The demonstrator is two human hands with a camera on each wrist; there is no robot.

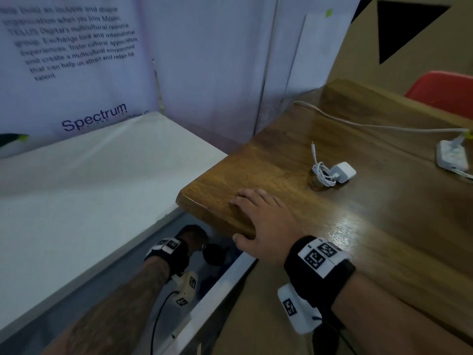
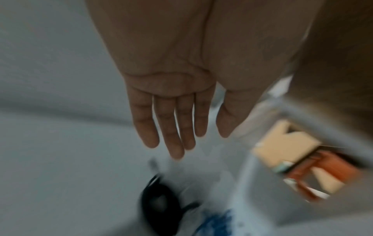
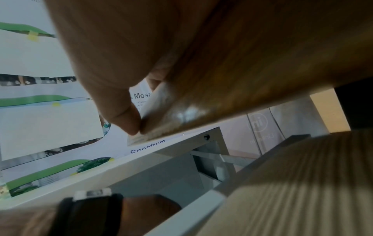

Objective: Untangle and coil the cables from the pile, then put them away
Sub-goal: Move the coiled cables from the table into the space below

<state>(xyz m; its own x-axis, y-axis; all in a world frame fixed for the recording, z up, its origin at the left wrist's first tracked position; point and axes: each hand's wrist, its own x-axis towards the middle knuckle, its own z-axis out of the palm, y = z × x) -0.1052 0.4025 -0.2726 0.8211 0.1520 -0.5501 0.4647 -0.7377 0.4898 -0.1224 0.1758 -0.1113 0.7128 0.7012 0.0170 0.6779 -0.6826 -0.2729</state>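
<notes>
A black coiled cable (image 1: 213, 253) lies in the open white drawer (image 1: 225, 280); the left wrist view shows it blurred (image 2: 159, 202) on the drawer floor. My left hand (image 1: 193, 235) is down inside the drawer just above that coil, its fingers (image 2: 177, 135) straight and holding nothing. My right hand (image 1: 261, 216) rests flat on the near corner of the wooden table (image 1: 371, 226), thumb (image 3: 125, 123) against the table's edge. A white charger (image 1: 343, 171) with its white cable bundled (image 1: 323, 174) sits on the table beyond my right hand.
A white power strip (image 1: 451, 156) with a long white cord (image 1: 384, 126) lies at the table's right edge. A white cabinet top (image 1: 76, 196) and printed poster boards (image 1: 76, 60) stand to the left. Something blue (image 2: 216, 223) lies in the drawer. A red chair (image 1: 442, 90) stands behind.
</notes>
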